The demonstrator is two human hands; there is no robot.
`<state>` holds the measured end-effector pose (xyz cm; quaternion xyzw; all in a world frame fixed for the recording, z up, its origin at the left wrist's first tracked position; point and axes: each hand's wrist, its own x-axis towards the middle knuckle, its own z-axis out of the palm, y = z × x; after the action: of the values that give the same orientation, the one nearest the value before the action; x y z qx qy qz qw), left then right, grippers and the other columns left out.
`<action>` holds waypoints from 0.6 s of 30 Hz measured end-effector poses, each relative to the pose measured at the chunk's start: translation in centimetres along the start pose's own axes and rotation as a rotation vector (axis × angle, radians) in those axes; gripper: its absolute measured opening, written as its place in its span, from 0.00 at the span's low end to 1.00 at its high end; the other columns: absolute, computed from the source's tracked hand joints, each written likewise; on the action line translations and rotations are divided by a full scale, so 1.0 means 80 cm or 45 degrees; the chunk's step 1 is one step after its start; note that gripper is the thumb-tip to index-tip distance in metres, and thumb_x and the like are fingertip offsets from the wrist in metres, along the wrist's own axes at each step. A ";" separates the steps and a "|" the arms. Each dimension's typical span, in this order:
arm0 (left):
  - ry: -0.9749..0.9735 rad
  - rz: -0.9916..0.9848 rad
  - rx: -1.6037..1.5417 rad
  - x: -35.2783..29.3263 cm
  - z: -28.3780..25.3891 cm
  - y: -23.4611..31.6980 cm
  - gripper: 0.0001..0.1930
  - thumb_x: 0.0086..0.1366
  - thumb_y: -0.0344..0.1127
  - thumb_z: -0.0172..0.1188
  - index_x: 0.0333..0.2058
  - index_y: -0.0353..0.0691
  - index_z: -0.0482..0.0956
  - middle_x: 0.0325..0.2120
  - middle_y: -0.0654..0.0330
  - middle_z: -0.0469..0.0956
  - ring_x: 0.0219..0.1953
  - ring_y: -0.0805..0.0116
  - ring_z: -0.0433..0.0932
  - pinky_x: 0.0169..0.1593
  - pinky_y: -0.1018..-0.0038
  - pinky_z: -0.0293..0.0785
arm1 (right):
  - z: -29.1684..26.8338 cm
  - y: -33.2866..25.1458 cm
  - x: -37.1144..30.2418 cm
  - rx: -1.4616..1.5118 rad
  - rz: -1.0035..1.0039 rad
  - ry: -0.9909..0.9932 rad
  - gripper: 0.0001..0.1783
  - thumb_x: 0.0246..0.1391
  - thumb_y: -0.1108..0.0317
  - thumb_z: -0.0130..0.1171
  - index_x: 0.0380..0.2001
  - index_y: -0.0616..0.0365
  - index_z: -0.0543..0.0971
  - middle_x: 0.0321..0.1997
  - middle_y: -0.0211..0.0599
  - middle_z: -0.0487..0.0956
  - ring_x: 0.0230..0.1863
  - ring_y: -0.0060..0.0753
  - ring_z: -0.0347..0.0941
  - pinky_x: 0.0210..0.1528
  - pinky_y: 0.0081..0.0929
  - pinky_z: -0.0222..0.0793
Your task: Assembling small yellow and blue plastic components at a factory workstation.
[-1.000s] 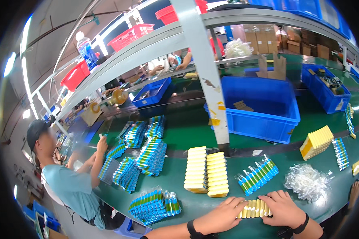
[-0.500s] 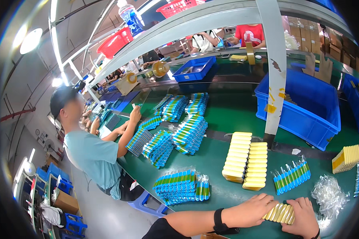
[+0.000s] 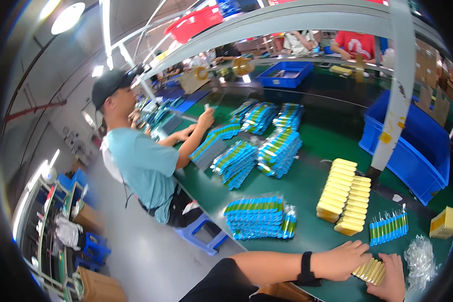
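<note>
My left hand point(image 3: 342, 259) and my right hand point(image 3: 390, 278) are closed round a short row of narrow yellow strips point(image 3: 371, 272), low over the table's near right part. The strips stand side by side, gripped from both ends of the row; a black band circles my left wrist. Just beyond lies a fanned row of blue-and-green strips point(image 3: 389, 227) in clear wrap. Farther left, two tall stacks of yellow round-ended strips point(image 3: 339, 190) stand side by side. Crumpled clear plastic sleeves point(image 3: 421, 264) lie right of my right hand.
Wrapped blue-and-green bundles point(image 3: 254, 216) are piled left of the yellow stacks, with more piles point(image 3: 280, 151) behind. A yellow block of strips point(image 3: 445, 222) stands at the right. Past the grey post point(image 3: 395, 108) sits a big blue crate point(image 3: 412, 151). A co-worker point(image 3: 141, 156) works at the left.
The view has swung left, so the table's contents appear farther right. Both hands stay on the yellow strips. The co-worker still holds a small pale piece up.
</note>
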<state>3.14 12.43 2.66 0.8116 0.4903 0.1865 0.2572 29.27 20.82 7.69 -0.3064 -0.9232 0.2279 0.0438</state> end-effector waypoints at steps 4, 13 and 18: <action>0.334 0.289 0.112 -0.041 -0.023 0.035 0.44 0.58 0.38 0.80 0.69 0.30 0.70 0.75 0.34 0.62 0.76 0.35 0.64 0.73 0.49 0.69 | -0.005 -0.010 -0.008 0.051 0.039 0.075 0.46 0.45 0.71 0.72 0.72 0.59 0.73 0.64 0.58 0.77 0.65 0.69 0.71 0.70 0.55 0.68; 1.448 -0.706 0.864 -0.420 -0.263 -0.028 0.17 0.61 0.29 0.74 0.49 0.39 0.86 0.51 0.51 0.87 0.58 0.47 0.84 0.62 0.55 0.79 | -0.010 -0.096 -0.006 -0.057 -0.057 0.178 0.41 0.49 0.73 0.75 0.69 0.60 0.75 0.65 0.57 0.76 0.67 0.65 0.71 0.73 0.55 0.65; 1.421 -1.206 1.877 -0.589 -0.394 -0.115 0.34 0.67 0.44 0.72 0.69 0.40 0.77 0.76 0.41 0.67 0.77 0.35 0.64 0.74 0.46 0.64 | 0.038 -0.150 -0.006 0.664 -0.457 -0.055 0.22 0.51 0.74 0.75 0.51 0.65 0.85 0.49 0.52 0.83 0.55 0.62 0.79 0.63 0.48 0.73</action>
<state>-41.99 -18.66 19.88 0.2902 0.8006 0.0693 -0.5196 22.39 10.84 10.36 -0.1122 -0.8736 0.4521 0.1407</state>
